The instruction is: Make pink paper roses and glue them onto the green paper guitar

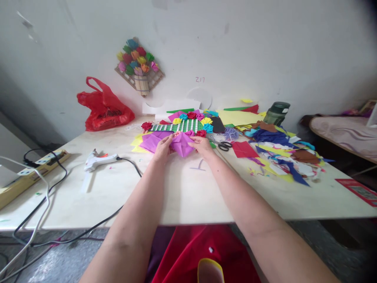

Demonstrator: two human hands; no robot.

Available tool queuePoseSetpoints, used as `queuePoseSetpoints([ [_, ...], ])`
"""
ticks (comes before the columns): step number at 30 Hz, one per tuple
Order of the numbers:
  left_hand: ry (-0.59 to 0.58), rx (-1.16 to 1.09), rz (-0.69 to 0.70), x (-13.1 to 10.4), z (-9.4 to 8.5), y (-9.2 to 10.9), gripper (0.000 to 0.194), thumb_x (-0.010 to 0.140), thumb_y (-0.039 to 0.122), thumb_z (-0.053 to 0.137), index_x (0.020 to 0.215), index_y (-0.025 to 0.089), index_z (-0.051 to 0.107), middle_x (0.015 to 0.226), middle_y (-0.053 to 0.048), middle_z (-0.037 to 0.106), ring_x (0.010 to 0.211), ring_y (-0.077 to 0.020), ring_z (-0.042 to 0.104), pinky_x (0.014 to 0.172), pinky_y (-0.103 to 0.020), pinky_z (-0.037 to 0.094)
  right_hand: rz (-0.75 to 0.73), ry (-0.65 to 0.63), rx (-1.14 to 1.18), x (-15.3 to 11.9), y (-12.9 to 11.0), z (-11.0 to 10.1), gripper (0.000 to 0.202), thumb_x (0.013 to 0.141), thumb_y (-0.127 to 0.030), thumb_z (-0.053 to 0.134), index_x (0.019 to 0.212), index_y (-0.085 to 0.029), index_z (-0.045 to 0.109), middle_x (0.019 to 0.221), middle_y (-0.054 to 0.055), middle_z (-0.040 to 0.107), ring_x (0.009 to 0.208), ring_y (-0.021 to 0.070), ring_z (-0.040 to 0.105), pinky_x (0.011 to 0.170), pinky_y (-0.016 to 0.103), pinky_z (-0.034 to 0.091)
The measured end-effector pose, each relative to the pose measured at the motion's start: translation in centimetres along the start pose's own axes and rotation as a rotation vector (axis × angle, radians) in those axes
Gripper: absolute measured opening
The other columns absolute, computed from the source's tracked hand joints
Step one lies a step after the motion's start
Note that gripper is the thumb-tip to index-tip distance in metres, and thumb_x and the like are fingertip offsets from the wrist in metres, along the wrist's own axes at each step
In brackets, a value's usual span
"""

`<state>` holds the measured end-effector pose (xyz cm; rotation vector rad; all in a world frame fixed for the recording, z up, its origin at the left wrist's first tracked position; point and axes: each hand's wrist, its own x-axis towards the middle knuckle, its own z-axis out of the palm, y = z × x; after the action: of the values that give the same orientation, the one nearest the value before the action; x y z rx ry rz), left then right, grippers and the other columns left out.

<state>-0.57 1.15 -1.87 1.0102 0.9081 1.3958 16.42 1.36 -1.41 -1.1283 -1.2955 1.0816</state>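
Note:
Between my two hands is a folded purple sheet (182, 145) with a point hanging toward me. My left hand (164, 147) grips its left side, and my right hand (201, 144) pinches its right edge. More purple sheets (151, 142) lie by my left hand, over yellow ones (137, 141). Just beyond my hands sits a green and white striped piece (176, 126) edged with red, yellow, blue and pink paper flowers (192, 115). Black-handled scissors (225, 146) rest to the right of my right hand.
A white glue gun (100, 160) and its black cable lie at left, near a power strip (44, 167). A red bag (106, 108) stands back left. Coloured scraps (273, 143), a red sheet (245, 149) and a dark green bottle (277, 113) are on the right.

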Motion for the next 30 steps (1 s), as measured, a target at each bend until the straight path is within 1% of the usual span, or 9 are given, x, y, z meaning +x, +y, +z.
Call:
queuePoseSetpoints([
  [2, -0.009, 0.026, 0.007, 0.14, -0.21, -0.23, 0.045, 0.065, 0.036, 0.076, 0.103, 0.013, 0.066, 0.074, -0.004, 0.066, 0.059, -0.0118, 0.059, 0.056, -0.023, 0.05, 0.024, -0.013, -0.024, -0.02, 0.02, -0.13, 0.032, 0.063, -0.015, 0.068, 0.094, -0.015, 0.071, 0.08, 0.002, 0.071, 0.052, 0.0082, 0.052, 0.041, 0.018, 0.036],
  [4, -0.02, 0.042, 0.009, 0.26, -0.38, -0.46, 0.043, 0.06, 0.036, 0.079, 0.094, 0.012, 0.068, 0.073, -0.003, 0.066, 0.057, -0.011, 0.058, 0.054, -0.022, 0.048, 0.038, -0.037, -0.042, -0.09, 0.11, -0.28, 0.027, 0.063, -0.018, 0.068, 0.09, -0.015, 0.072, 0.071, 0.0, 0.069, 0.048, 0.0076, 0.049, 0.039, 0.019, 0.033],
  [8, -0.033, 0.075, 0.031, 0.35, -0.44, -0.71, 0.042, 0.051, 0.043, 0.083, 0.075, 0.012, 0.066, 0.063, -0.001, 0.062, 0.051, -0.0087, 0.053, 0.049, -0.02, 0.045, 0.041, -0.091, -0.051, -0.32, 0.19, -0.6, 0.019, 0.066, -0.03, 0.068, 0.079, -0.016, 0.07, 0.059, -0.003, 0.062, 0.044, 0.0071, 0.046, 0.038, 0.018, 0.032],
  [10, -0.031, 0.103, 0.036, 0.36, -0.41, -0.74, 0.044, 0.049, 0.046, 0.083, 0.07, 0.013, 0.064, 0.058, 0.0, 0.059, 0.048, -0.0075, 0.05, 0.047, -0.019, 0.043, 0.047, -0.105, -0.055, -0.4, 0.16, -0.68, 0.018, 0.065, -0.032, 0.068, 0.073, -0.016, 0.069, 0.055, -0.004, 0.059, 0.044, 0.007, 0.046, 0.038, 0.018, 0.032],
  [14, -0.029, 0.156, 0.03, 0.37, -0.37, -0.71, 0.046, 0.048, 0.05, 0.082, 0.067, 0.014, 0.062, 0.055, 0.002, 0.056, 0.046, -0.0073, 0.048, 0.045, -0.019, 0.041, 0.063, -0.097, -0.052, -0.41, 0.15, -0.64, 0.012, 0.063, -0.027, 0.068, 0.065, -0.016, 0.064, 0.051, -0.005, 0.056, 0.043, 0.0072, 0.045, 0.039, 0.019, 0.033],
  [19, -0.039, 0.197, 0.037, 0.14, -0.35, -0.49, 0.047, 0.046, 0.05, 0.083, 0.06, 0.015, 0.056, 0.051, 0.003, 0.052, 0.044, -0.007, 0.045, 0.043, -0.02, 0.037, 0.034, -0.098, -0.037, -0.41, 0.12, -0.55, 0.009, 0.061, -0.022, 0.068, 0.059, -0.015, 0.063, 0.048, -0.005, 0.054, 0.044, 0.0065, 0.044, 0.045, 0.019, 0.034],
  [24, -0.068, 0.259, 0.044, 0.0, -0.5, -0.37, 0.044, 0.048, 0.048, 0.082, 0.064, 0.013, 0.06, 0.054, 0.002, 0.055, 0.045, -0.0064, 0.046, 0.043, -0.019, 0.035, 0.055, -0.098, -0.06, -0.62, -0.26, -0.6, 0.007, 0.062, -0.019, 0.07, 0.063, -0.013, 0.068, 0.05, -0.004, 0.059, 0.045, 0.0069, 0.046, 0.047, 0.02, 0.035],
  [28, -0.102, 0.241, 0.042, 0.13, -0.79, -0.51, 0.043, 0.052, 0.047, 0.081, 0.071, 0.012, 0.063, 0.056, 0.001, 0.057, 0.046, -0.0071, 0.047, 0.044, -0.02, 0.036, 0.102, -0.07, -0.046, -0.62, -0.38, -0.66, 0.009, 0.064, -0.019, 0.072, 0.07, -0.012, 0.07, 0.054, -0.002, 0.062, 0.045, 0.0077, 0.047, 0.044, 0.021, 0.035],
  [30, -0.108, 0.22, 0.037, 0.14, -0.87, -0.5, 0.041, 0.053, 0.044, 0.08, 0.073, 0.012, 0.064, 0.058, 0.0, 0.058, 0.047, -0.0076, 0.048, 0.044, -0.02, 0.036, 0.108, -0.073, -0.015, -0.55, -0.32, -0.69, 0.01, 0.064, -0.016, 0.071, 0.073, -0.012, 0.071, 0.057, -0.001, 0.064, 0.047, 0.008, 0.05, 0.047, 0.021, 0.038],
])
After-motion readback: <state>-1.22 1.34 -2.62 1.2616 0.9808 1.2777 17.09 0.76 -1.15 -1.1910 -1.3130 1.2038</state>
